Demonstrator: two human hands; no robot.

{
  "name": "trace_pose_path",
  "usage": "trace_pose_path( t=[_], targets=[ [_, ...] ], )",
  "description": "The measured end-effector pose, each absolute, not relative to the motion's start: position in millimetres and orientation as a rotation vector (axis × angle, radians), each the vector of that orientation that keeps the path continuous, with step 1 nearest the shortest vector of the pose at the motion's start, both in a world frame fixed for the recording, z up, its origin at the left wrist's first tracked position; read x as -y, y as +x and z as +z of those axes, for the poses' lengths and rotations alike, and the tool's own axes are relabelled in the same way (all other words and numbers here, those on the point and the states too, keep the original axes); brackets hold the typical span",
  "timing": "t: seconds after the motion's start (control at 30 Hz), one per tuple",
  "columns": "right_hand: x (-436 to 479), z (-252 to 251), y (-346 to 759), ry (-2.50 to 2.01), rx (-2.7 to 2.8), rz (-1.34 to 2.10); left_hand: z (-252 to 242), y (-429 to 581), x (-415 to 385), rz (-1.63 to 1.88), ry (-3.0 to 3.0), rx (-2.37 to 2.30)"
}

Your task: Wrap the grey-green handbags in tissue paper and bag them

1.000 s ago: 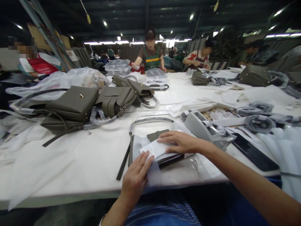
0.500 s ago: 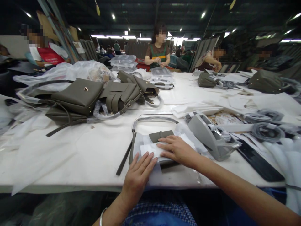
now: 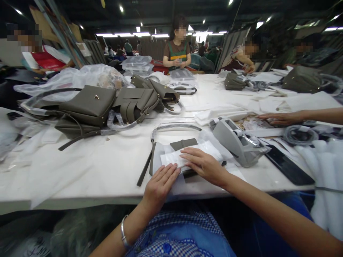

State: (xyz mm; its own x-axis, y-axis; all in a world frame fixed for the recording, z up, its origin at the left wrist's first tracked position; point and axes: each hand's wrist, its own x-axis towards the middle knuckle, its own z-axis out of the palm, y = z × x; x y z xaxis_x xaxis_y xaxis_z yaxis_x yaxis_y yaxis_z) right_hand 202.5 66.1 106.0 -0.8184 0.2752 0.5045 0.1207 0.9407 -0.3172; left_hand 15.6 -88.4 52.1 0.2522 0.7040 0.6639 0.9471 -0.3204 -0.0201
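Observation:
An olive-grey handbag (image 3: 184, 143) lies flat in front of me, partly covered by thin white wrapping paper (image 3: 171, 157). Its strap (image 3: 174, 127), wrapped in clear film, arcs out behind it, and the bare strap end hangs off on the left. My left hand (image 3: 162, 180) lies on the paper's lower left part, fingers stretched out and side by side. On the middle of the paper rests my right hand (image 3: 202, 164), palm down with fingers extended. Neither hand grips anything. Much of the bag's front is hidden under paper and hands.
A grey tape dispenser (image 3: 235, 142) stands right of the bag, beside a dark phone-like slab (image 3: 289, 164). More olive handbags (image 3: 88, 105) are heaped at the left. Another person's arm (image 3: 302, 117) reaches in from the right over wrapped straps. White foam rolls (image 3: 321, 178) stand at the right edge.
Another person's arm has come in from the right over the small parts and coiled straps. The white paper now lies further up and right over the bag; my hands still press on it.

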Motion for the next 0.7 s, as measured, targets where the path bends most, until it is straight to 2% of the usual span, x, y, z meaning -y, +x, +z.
trace_pose_path(
  t=[0.1, 0.4, 0.7],
  targets=[
    [-45, 106, 217, -0.208, 2.407, 0.418, 51, 13, 88, -0.82, -2.122, 1.501],
    [-32, 78, 208, -0.072, 2.421, 0.026, 53, 15, 87, -0.91, -2.123, 1.502],
    [-6, 80, 201, -0.099, 2.364, 0.187, 52, 15, 86, -0.931, -2.11, 1.55]
  ],
)
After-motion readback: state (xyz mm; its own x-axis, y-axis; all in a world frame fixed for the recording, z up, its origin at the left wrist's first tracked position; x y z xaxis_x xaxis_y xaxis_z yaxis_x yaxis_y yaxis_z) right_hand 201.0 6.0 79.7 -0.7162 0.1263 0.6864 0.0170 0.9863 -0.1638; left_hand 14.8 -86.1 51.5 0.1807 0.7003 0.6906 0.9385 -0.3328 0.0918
